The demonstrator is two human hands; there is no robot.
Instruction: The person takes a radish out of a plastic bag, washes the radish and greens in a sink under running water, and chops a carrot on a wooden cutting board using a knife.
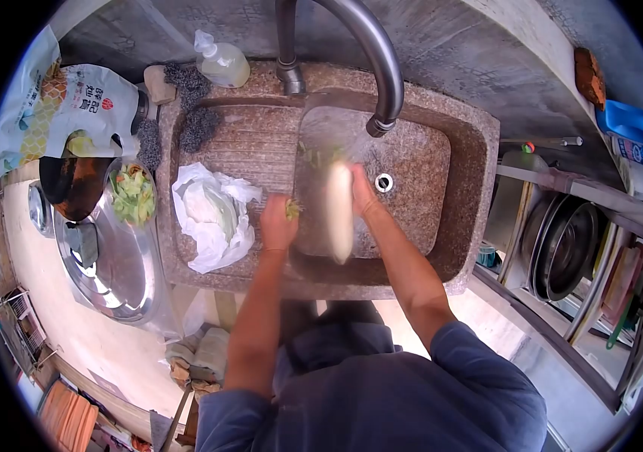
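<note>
My right hand is closed around the upper end of a long, smooth white radish, motion-blurred, on my side of the curved metal tap; fingers partly hidden. Left of the tap, my left hand curls round a leafy scrap, mostly covered. Farther left: crumpled plastic bag, contents unclear.

The sink is viewed from the person's head, at close range and steeply downward; the wall is faced along the top, the torso is caught below, the wide, bowed view edged in black.
</note>
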